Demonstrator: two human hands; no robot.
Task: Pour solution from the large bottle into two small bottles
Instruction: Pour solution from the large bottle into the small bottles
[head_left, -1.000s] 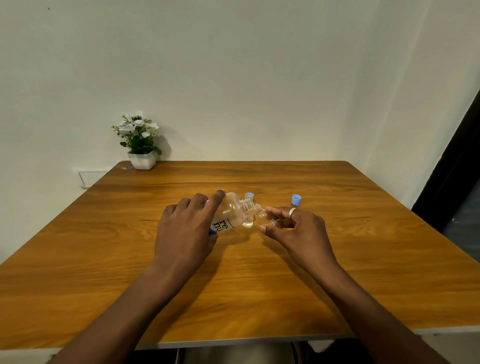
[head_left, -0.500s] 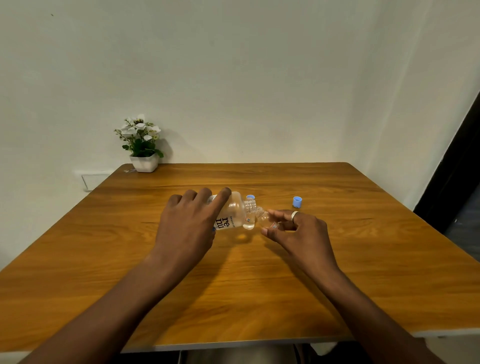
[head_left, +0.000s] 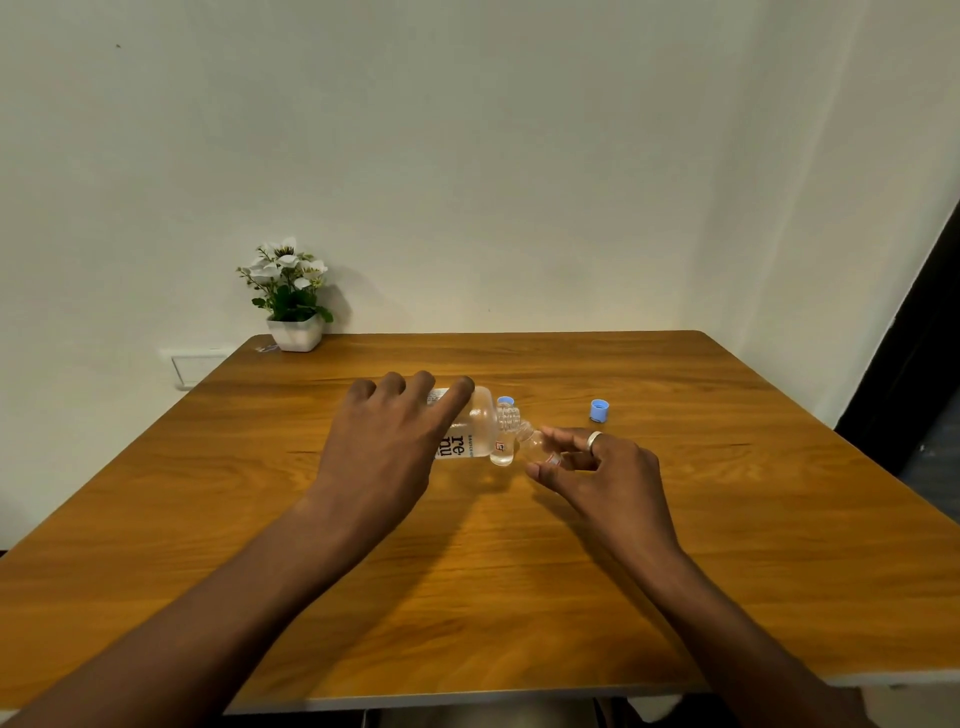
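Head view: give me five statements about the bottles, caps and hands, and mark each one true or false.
1. The left hand holds the large bottle tipped on its side, neck toward the right hand. True.
2. The small bottle stands alone on the table, with no hand on it. False: the right hand's grip is on it, its mouth meeting the large bottle's neck.
3. A blue cap lies on the table beyond the right hand. True.
4. The large bottle is capped. False: its threaded neck is bare.
5. The flower pot sits at the table's far right corner. False: it sits at the far left corner.
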